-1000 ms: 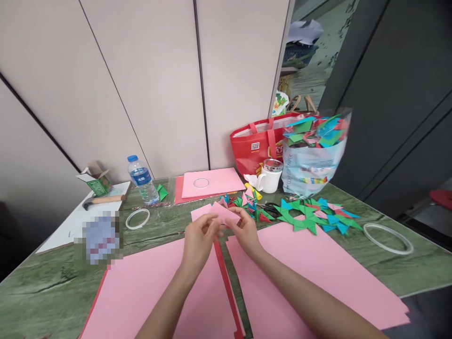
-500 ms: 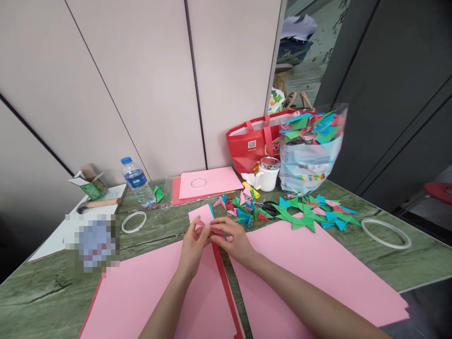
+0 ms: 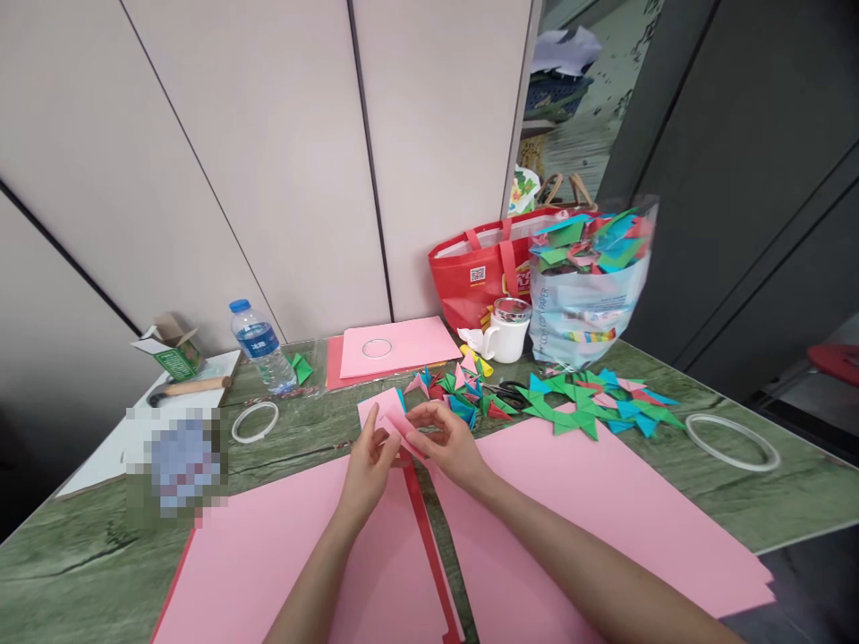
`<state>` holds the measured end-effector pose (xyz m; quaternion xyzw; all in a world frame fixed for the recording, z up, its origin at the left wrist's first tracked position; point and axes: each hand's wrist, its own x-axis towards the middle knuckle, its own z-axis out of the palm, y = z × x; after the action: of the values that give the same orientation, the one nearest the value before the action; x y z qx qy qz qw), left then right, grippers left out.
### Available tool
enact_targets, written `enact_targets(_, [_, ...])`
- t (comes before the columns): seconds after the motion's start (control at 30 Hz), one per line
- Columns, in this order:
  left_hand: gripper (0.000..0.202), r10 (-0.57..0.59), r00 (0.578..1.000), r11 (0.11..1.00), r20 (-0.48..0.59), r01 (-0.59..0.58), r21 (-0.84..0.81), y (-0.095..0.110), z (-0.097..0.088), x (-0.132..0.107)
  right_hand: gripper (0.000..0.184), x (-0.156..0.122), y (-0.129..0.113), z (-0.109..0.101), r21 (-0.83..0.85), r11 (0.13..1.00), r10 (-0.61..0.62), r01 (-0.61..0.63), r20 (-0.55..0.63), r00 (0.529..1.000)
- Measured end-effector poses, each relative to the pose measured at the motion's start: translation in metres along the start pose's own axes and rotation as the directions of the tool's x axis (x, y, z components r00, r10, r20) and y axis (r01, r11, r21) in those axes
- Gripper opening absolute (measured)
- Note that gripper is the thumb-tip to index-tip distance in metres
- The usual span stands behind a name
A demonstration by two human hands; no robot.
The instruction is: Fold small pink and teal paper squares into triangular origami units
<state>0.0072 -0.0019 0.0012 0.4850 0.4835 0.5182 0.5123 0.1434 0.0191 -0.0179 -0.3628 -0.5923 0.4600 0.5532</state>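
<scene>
Between my hands is a small folded piece of pink paper [image 3: 401, 426], raised above the near edge of a stack of small paper sheets [image 3: 377, 405] with pink on top. My left hand [image 3: 368, 462] pinches its lower left side. On its right side, the fingers of my right hand [image 3: 448, 445] are closed on it. Beneath my arms lie two stacks of large pink sheets, the left stack [image 3: 282, 555] with red paper showing at its edge and the right stack [image 3: 591, 510]. A pile of folded paper pieces [image 3: 463, 394] sits just beyond my right hand.
Behind stand a white mug [image 3: 508, 335], a red bag [image 3: 463, 282] and a plastic bag of folded paper [image 3: 583, 304]. Scissors [image 3: 514, 394] lie near green and blue paper star shapes [image 3: 570, 416]. White rings [image 3: 255, 422], a water bottle [image 3: 260, 349] and a hammer [image 3: 191, 386] are around.
The pink paper has turned and now stands tilted between my hands, showing more of its surface. My right hand's fingers have lifted and bent more.
</scene>
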Motion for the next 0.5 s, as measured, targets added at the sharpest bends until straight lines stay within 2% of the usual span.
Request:
enact_targets(0.17, [0.066, 0.023, 0.997, 0.99, -0.068, -0.013, 0.137, -0.001, -0.004, 0.0, 0.012, 0.002, 0.005, -0.003, -0.073, 0.997, -0.015, 0.009, -0.088, 0.996])
enact_targets(0.23, [0.064, 0.039, 0.993, 0.981, -0.109, -0.017, 0.193, 0.0, -0.006, 0.001, 0.007, 0.003, 0.008, -0.004, -0.125, 0.991, -0.06, 0.05, -0.076, 0.995])
enact_targets(0.37, [0.067, 0.078, 0.988, 0.966, -0.13, -0.043, 0.253, 0.0, -0.011, 0.003, 0.013, 0.004, 0.012, -0.005, -0.181, 0.977, -0.121, 0.116, -0.013, 0.993])
enact_targets(0.43, [0.067, 0.08, 0.991, 0.973, -0.111, -0.054, 0.223, 0.001, -0.014, 0.003, 0.017, 0.005, 0.014, -0.006, -0.196, 0.973, -0.117, 0.119, 0.023, 0.993])
enact_targets(0.5, [0.069, 0.061, 0.997, 0.992, -0.05, -0.055, 0.113, 0.003, -0.017, 0.004, 0.023, 0.008, 0.015, -0.009, -0.195, 0.972, -0.114, 0.128, 0.084, 0.99])
